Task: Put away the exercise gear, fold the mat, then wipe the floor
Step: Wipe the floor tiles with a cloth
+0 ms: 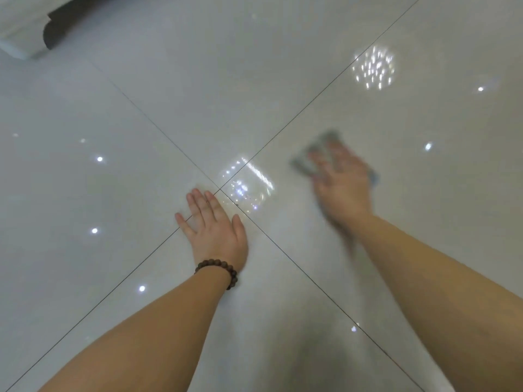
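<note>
Grey cloth [314, 154] blurred, axis unclear, under R hand [341, 182] fingers spread, L hand [213, 227] flat on floor [113, 108].

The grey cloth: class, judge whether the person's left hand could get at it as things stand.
Probably yes. The left hand lies flat and holds nothing, and only bare floor lies between it and the grey cloth. But the right hand presses on the cloth, covering most of it.
</note>
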`<control>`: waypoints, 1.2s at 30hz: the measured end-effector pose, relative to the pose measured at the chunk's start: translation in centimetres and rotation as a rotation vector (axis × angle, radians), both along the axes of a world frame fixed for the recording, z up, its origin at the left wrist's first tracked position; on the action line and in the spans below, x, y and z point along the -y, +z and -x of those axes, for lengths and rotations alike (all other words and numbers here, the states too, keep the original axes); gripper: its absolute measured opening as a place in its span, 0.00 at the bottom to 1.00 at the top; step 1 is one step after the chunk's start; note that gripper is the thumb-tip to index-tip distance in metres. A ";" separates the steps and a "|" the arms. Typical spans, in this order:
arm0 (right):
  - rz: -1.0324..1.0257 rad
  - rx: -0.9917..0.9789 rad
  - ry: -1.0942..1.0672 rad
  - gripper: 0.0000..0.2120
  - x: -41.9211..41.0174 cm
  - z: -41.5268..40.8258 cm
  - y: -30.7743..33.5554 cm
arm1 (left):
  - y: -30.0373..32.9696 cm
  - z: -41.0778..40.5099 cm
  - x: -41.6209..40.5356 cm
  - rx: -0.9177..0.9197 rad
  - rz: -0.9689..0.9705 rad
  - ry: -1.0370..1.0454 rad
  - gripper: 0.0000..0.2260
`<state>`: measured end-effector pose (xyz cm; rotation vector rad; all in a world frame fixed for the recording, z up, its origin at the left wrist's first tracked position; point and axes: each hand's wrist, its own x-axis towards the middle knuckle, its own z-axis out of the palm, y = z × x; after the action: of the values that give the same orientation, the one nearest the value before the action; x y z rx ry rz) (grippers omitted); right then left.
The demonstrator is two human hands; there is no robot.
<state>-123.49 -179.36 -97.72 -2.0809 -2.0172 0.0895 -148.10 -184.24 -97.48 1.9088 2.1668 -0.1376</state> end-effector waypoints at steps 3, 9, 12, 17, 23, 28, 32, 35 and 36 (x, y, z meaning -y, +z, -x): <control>0.081 -0.148 -0.793 0.24 1.7 -5.5 0.8 | 0.0 -0.1 0.0 -0.023 -0.003 0.000 0.32; 0.094 -0.109 0.060 0.23 0.9 15.5 0.5 | -0.3 0.1 -0.2 -0.042 0.018 -0.003 0.33; 0.111 -0.101 0.340 0.22 0.0 13.4 0.5 | -0.1 0.1 -0.1 -0.023 -0.003 0.012 0.30; 0.026 -0.058 -0.466 0.23 4.3 -1.9 -0.6 | 0.1 -0.3 -0.1 -0.036 0.021 0.036 0.30; 0.047 -0.060 -0.313 0.25 6.6 9.3 0.4 | 0.0 -0.2 -0.1 0.000 0.010 0.038 0.30; 0.034 -0.105 0.071 0.22 8.2 6.8 -0.1 | 0.1 -0.3 0.1 0.002 -0.001 0.032 0.30; 0.101 -0.061 -0.403 0.23 13.5 -3.0 0.1 | 0.4 -0.4 0.0 -0.039 0.031 0.014 0.34; 0.177 -0.066 -0.797 0.26 18.6 -8.9 1.0 | 0.7 -0.3 0.1 -0.040 0.043 0.011 0.35; 0.185 -0.073 -0.893 0.27 19.1 -9.5 1.3 | 0.7 -0.4 0.2 -0.043 0.040 0.008 0.35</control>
<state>-113.95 -198.45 -96.45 -2.8272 -0.9129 0.1856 -147.73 -184.41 -96.82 1.8915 2.1822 -0.2204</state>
